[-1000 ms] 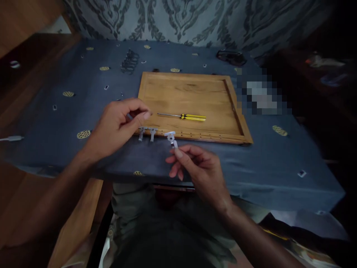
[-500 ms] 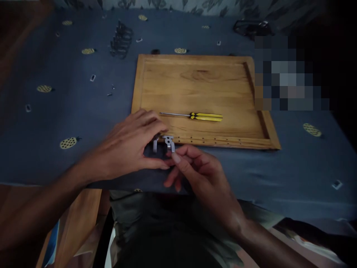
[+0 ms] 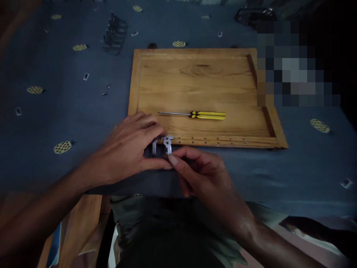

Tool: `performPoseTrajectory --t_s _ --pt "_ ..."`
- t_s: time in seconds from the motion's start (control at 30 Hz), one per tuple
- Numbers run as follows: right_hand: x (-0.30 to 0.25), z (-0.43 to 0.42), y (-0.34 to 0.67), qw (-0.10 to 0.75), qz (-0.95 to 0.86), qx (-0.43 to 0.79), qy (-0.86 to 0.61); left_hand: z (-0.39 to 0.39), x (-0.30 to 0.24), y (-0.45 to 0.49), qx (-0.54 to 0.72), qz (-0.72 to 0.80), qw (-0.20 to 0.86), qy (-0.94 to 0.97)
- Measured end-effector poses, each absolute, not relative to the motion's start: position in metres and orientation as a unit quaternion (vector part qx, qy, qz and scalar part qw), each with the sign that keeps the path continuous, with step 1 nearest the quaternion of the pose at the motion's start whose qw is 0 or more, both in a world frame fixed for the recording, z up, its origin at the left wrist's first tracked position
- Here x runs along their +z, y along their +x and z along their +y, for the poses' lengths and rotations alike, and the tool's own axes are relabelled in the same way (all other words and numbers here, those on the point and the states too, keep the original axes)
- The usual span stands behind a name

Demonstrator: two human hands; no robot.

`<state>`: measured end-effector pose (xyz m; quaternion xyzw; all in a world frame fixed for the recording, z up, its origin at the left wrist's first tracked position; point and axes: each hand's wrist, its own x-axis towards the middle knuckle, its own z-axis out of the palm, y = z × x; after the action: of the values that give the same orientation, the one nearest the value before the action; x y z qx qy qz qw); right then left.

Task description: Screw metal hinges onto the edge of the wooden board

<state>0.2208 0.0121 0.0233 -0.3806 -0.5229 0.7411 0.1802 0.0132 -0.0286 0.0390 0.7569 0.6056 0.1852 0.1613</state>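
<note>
My right hand (image 3: pixel 205 173) pinches the lower end of a small flat metal bracket with holes (image 3: pixel 167 142) between thumb and forefinger. The bracket's wide top end lies against the near rim of a wooden framed board (image 3: pixel 167 83), by a row of small holes. My left hand (image 3: pixel 131 145) arches over the board's near left corner, fingers bent onto the rim and thumb stretched toward my right fingertips. A second metal piece (image 3: pixel 154 147) sticks out under the left fingers, its upper part hidden. On the board lies a screwdriver (image 3: pixel 208 115) with a yellow and black handle.
Two small screws (image 3: pixel 105 93) lie left of the board on the blue patterned tablecloth (image 3: pixel 69 115). Behind them is a group of dark metal pieces (image 3: pixel 115 34). A dark object (image 3: pixel 255 16) rests at the back right. A blurred patch covers part of the right side.
The bracket has turned from tilted to nearly straight against the rim. My right fingers have closed in beneath it. The whole view has shifted slightly.
</note>
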Motion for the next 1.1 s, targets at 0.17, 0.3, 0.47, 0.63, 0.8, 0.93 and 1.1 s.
performPoseTrajectory --t_s 0.17,0.3,0.47,0.63,0.8,0.93,1.1 --pt "0.023 0.014 0.221 0.184 -0.525 0.734 -0.390 -0.029 0.038 0.014 0.178 0.606 0.145 0.762" --pt "0.023 0.015 0.221 0.184 -0.530 0.727 -0.396 -0.029 0.037 0.016 0.182 0.602 0.122 0.768" --pt "0.025 0.016 0.219 0.185 -0.535 0.719 -0.404 -0.031 0.039 0.018 0.169 0.602 0.116 0.772" --pt "0.026 0.016 0.219 0.186 -0.551 0.708 -0.401 -0.031 0.042 0.017 0.178 0.588 0.126 0.779" --pt "0.028 0.015 0.230 0.221 -0.612 0.643 -0.404 -0.030 0.045 0.018 0.157 0.601 0.143 0.770" --pt "0.026 0.027 0.243 0.282 -0.864 0.288 -0.302 -0.029 0.045 0.020 0.142 0.622 0.147 0.756" --pt "0.016 0.043 0.244 0.248 -0.933 0.148 -0.213 -0.029 0.043 0.021 0.139 0.628 0.145 0.752"
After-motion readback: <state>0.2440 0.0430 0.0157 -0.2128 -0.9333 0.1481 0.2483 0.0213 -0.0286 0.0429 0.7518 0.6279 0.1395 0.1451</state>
